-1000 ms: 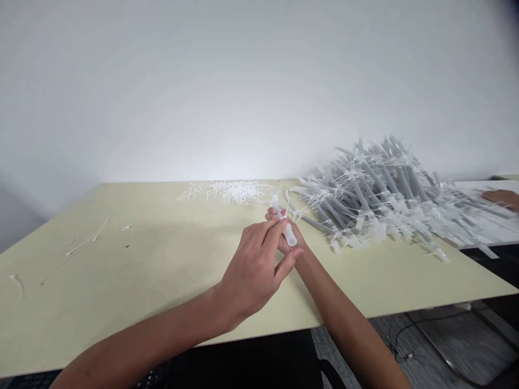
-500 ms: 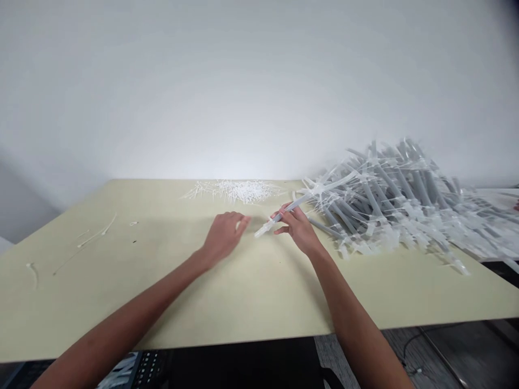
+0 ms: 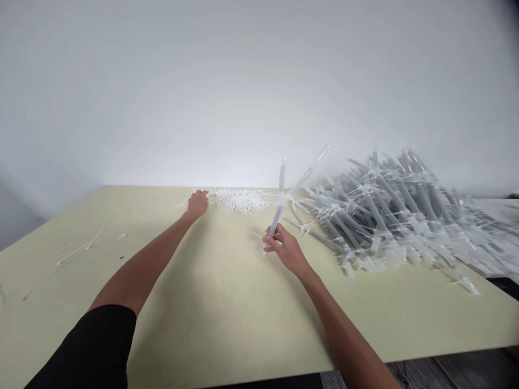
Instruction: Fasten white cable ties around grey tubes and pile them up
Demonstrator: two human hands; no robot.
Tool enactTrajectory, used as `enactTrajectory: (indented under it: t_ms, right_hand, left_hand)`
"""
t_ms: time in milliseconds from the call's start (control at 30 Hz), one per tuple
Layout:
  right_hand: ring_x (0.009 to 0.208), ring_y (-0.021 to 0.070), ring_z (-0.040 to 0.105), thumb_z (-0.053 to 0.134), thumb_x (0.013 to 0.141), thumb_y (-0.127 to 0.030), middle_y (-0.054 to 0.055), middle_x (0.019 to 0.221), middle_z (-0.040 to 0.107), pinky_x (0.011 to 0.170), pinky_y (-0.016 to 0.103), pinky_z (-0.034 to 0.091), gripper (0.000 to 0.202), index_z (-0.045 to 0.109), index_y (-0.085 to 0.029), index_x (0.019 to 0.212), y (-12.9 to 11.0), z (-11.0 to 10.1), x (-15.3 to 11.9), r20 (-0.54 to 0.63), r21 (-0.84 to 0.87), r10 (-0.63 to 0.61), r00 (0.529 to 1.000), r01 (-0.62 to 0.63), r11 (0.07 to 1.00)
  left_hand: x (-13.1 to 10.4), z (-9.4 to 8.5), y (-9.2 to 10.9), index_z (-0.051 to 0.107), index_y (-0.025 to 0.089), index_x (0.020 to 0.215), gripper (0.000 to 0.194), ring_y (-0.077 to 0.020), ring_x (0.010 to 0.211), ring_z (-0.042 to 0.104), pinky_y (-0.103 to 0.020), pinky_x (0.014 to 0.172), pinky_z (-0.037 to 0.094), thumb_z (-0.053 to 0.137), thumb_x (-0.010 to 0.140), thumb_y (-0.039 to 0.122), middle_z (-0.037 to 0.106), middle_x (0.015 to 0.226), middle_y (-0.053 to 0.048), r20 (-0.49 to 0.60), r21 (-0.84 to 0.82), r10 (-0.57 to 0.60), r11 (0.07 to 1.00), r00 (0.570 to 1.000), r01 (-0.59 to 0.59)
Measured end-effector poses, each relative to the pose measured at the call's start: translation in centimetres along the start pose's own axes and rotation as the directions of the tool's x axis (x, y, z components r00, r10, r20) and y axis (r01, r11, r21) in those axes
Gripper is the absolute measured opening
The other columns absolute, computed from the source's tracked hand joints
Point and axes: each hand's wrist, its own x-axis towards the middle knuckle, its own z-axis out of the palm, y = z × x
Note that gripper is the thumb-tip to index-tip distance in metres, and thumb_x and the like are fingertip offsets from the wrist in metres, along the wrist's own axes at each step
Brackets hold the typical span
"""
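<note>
My right hand [image 3: 286,249] is closed round the lower end of a grey branched tube [image 3: 274,219], held upright above the table. From a translucent joint, two arms with clear ends spread upward. A thin white strip pokes out to the left by my fingers. My left hand [image 3: 198,203] is stretched far forward, at the left end of a pile of white cable ties [image 3: 245,200]. Its fingers are bent down and in; their tips are hidden, so anything they hold cannot be made out.
A large heap of similar grey tubes with clear ends [image 3: 377,210] covers the right part of the pale yellow table [image 3: 227,313]. Loose ties [image 3: 81,251], a small white loop [image 3: 122,236] and a dark speck lie on the left. A pale wall [image 3: 243,97] rises behind.
My left hand has moved forward and left from near the tube to the tie pile. My right hand has swung the tube from slanting to nearly upright, lifting it off the heap's side.
</note>
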Motion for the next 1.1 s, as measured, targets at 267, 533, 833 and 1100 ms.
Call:
enactTrajectory:
  t_ms: [267,533,833,1100]
  right_hand:
    - [0.081,0.0144,0.054,0.054,0.076,-0.038,0.001,0.084,0.052,0.062,0.032,0.059,0.023,0.050,-0.022,0.092,0.1,0.0,-0.1,0.041,0.012,0.055,0.998,-0.055,0.998]
    - [0.080,0.0147,0.055,0.054,0.075,-0.038,0.001,0.082,0.053,0.062,0.032,0.058,0.022,0.050,-0.023,0.091,0.5,-0.1,0.0,0.017,0.031,0.033,0.999,-0.034,0.999]
    - [0.074,0.0124,0.053,0.055,0.074,-0.046,0.001,0.079,0.054,0.061,0.030,0.058,0.028,0.056,-0.020,0.084,1.6,-0.5,0.4,0.074,-0.026,0.053,0.996,-0.051,0.998]
    - [0.073,0.0127,0.057,0.065,0.066,-0.039,0.001,0.079,0.058,0.067,0.032,0.057,0.030,0.061,-0.016,0.085,2.3,-1.5,0.8,0.120,0.085,0.065,0.991,-0.075,0.994]
  left_hand:
    - [1.4,1.7,-0.6,0.056,0.016,0.100,0.024,-0.0279,0.102,0.048,-0.041,0.086,0.037,0.043,0.081,0.023,0.055,0.104,-0.013,0.046,-0.005,0.047,0.999,0.998,-0.047]
    - [1.2,0.2,-0.1,0.053,0.015,0.109,0.035,-0.0248,0.095,0.052,-0.038,0.085,0.039,0.043,0.076,0.012,0.054,0.098,-0.013,-0.023,-0.099,0.018,0.995,1.000,-0.020]
    - [-4.4,-3.4,3.8,0.053,0.015,0.102,0.028,-0.0146,0.078,0.057,-0.029,0.075,0.046,0.040,0.077,0.019,0.059,0.083,-0.004,-0.180,-0.515,-0.109,0.857,0.978,0.001]
    - [-16.9,-1.8,9.5,0.062,0.012,0.084,0.025,-0.0149,0.075,0.062,-0.034,0.082,0.049,0.062,0.067,0.030,0.064,0.074,-0.004,0.183,-0.953,0.027,0.250,0.983,0.170]
